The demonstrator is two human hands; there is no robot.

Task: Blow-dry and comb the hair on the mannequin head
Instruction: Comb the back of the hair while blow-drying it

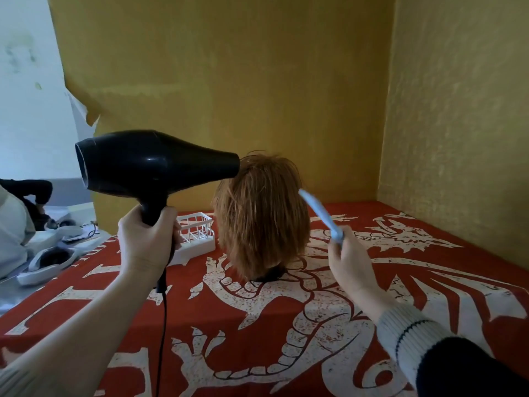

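While my left hand point(146, 239) wraps its fingers point(176, 230) round the handle of the black hair dryer point(148, 164), the nozzle sits just beside the upper left of the mannequin head point(262, 219), aimed across the crown. My right hand point(347, 262) pinches the near end of a pale blue comb point(320, 214), whose far tip reaches the right edge of the hair and looks to be touching it or nearly so. The head stands upright, back toward me, on the red cloth with a white dragon print point(286, 325) that covers the counter.

I judge the dryer to be the heavier piece, rigid and top-heavy, so the handle close under the body is the right place to hold it; its cord point(163, 325) hangs down from the grip and could drag. The comb seems light, thin and stiff, best held at the end away from the hair. The auburn hair looks soft, clumped and uneven in strands, possibly damp, and it should give easily under the teeth. Because the head appears to rest only on its dark base, a hard pull could tip it, so I would keep strokes light and downward.

A white wire basket point(194, 233) sits on a white tray just left of the head, behind my left hand; I see nothing inside it.
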